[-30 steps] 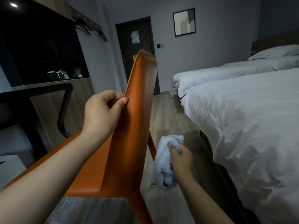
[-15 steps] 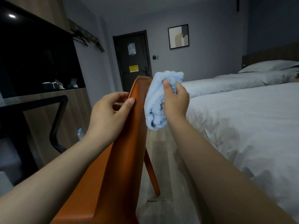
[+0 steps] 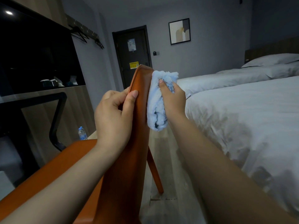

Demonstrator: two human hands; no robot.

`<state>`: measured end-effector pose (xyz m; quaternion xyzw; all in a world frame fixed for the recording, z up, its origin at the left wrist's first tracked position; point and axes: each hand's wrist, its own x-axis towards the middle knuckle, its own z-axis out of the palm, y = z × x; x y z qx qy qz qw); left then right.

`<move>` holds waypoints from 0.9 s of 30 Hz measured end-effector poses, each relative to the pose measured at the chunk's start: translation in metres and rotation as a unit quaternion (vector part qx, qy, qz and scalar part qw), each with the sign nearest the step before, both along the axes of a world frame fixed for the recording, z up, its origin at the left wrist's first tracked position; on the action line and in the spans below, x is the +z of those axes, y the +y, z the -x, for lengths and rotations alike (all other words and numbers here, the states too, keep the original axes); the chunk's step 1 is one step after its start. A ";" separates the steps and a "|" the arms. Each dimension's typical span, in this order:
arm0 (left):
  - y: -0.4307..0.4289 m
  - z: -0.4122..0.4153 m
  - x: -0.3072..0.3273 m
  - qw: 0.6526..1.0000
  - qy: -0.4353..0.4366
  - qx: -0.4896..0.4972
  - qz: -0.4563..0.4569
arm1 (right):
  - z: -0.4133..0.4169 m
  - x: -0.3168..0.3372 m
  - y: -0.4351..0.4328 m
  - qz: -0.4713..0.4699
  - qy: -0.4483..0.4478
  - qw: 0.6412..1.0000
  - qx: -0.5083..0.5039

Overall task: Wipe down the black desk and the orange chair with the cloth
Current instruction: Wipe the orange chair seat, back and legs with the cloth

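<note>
Head view is showing me both forearms reaching in from the bottom edge. My left hand (image 3: 113,113) is gripping the backrest of the orange chair (image 3: 129,159) near its top. The thumb is lying flat on the rear face and the other fingers are curling round the front edge, pinching the backrest between them. Just beside it, my right hand (image 3: 174,101) is clutching the bunched light-blue cloth (image 3: 155,110), fingers curled into its folds. It is holding the cloth against the rear face just under the top edge. The chair's seat is extending to the lower left, and one orange leg is slanting down to the wooden floor. Farther left, the black desk (image 3: 32,100) is standing along the wall, with a water bottle (image 3: 82,133) standing low near its frame. To the right, two white beds (image 3: 242,126) are lying side by side. Farthest off, a dark door (image 3: 132,57) and a framed picture (image 3: 179,31) are showing on the grey wall.
</note>
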<state>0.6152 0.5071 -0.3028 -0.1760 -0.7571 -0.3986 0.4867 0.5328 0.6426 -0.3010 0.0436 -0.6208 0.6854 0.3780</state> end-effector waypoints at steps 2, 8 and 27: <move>0.004 0.001 -0.004 1.000 0.008 -0.001 -0.021 | 0.002 -0.010 -0.001 -0.001 -0.010 1.000 0.003; 0.009 0.004 -0.009 0.998 0.029 -0.009 -0.046 | 0.009 -0.044 -0.006 -0.006 -0.037 0.999 0.029; 0.009 0.012 -0.016 0.998 0.066 -0.004 -0.025 | 0.028 -0.210 -0.047 0.056 -0.180 0.972 0.141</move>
